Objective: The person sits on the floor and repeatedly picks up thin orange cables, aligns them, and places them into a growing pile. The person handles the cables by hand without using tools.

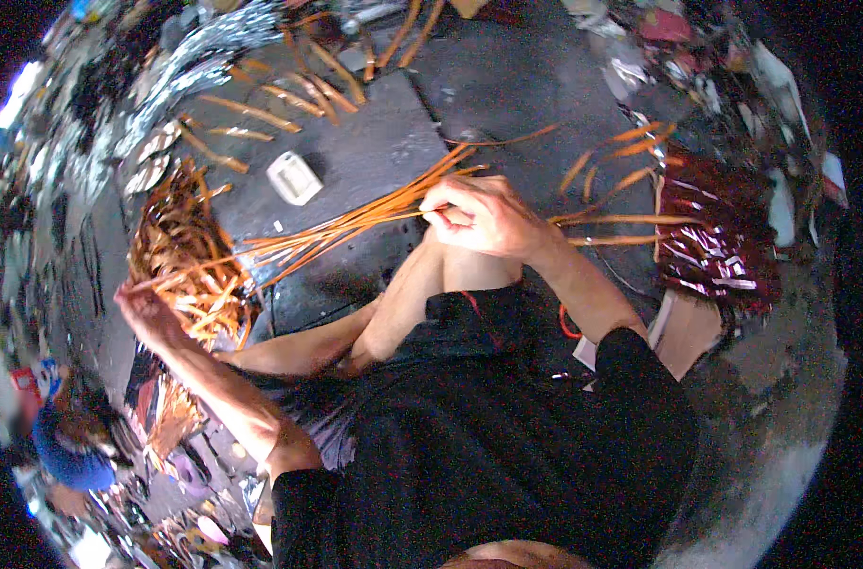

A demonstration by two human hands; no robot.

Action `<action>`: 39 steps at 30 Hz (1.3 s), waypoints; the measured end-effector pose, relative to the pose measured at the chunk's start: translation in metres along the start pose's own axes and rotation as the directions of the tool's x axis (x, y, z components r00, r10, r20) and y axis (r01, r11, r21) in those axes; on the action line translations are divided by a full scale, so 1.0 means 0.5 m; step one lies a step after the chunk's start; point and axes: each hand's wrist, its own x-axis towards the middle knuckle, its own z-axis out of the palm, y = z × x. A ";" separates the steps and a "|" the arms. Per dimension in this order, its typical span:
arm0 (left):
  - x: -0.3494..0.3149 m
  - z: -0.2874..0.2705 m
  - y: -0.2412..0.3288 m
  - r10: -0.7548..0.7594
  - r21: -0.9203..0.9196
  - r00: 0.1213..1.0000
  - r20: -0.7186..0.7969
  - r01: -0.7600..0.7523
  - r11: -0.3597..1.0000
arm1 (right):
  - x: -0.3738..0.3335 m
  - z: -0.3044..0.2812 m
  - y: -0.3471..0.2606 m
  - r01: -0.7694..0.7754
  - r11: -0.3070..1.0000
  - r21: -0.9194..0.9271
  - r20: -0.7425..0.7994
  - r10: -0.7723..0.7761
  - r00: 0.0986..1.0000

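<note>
A bundle of long, thin orange-brown strips stretches slantwise in front of me, above my bent legs. My right hand is closed around it near its right part, fingers curled in. Far to the left, my left hand pinches the end of a single strip drawn out from the bundle. The strips' material is hard to make out. Beside that hand lies a large tangled heap of similar strips.
A small white box-like object rests on a dark board. Loose strips are spread beyond it. To the right lies a shiny dark red sheet with strips at its edge. Sandals and a silvery pile are at the far left.
</note>
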 end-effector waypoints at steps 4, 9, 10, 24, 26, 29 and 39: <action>-0.059 0.033 0.000 -0.090 0.086 0.988 -0.128 0.101 0.991 | 0.008 -0.003 0.010 -0.093 0.993 0.069 0.050 0.090 0.995; -0.060 0.073 -0.077 -0.169 0.376 0.982 -0.083 0.188 0.907 | -0.032 -0.012 0.094 -0.185 0.977 0.105 -0.107 0.196 0.975; -0.050 -0.001 -0.104 -0.136 0.515 0.990 -0.036 0.135 0.847 | -0.038 -0.006 0.130 -0.182 0.975 0.123 -0.113 0.196 0.974; -0.223 0.275 -0.122 -0.354 0.724 0.930 0.101 0.176 0.667 | 0.161 0.036 0.596 -0.446 0.844 -0.298 -0.212 0.397 0.893; -0.231 0.268 -0.103 -0.363 0.742 0.925 0.111 0.166 0.650 | 0.237 0.060 0.652 -0.394 0.846 -0.359 -0.178 0.352 0.919; -0.273 0.261 -0.056 -0.349 0.766 0.937 -0.004 0.227 0.602 | 0.344 0.119 0.732 -0.320 0.694 -0.645 -0.100 0.338 0.936; -0.274 0.264 -0.072 -0.417 0.721 0.905 -0.085 0.345 0.601 | 0.324 0.046 0.756 -0.229 0.708 -0.668 -0.151 0.172 0.973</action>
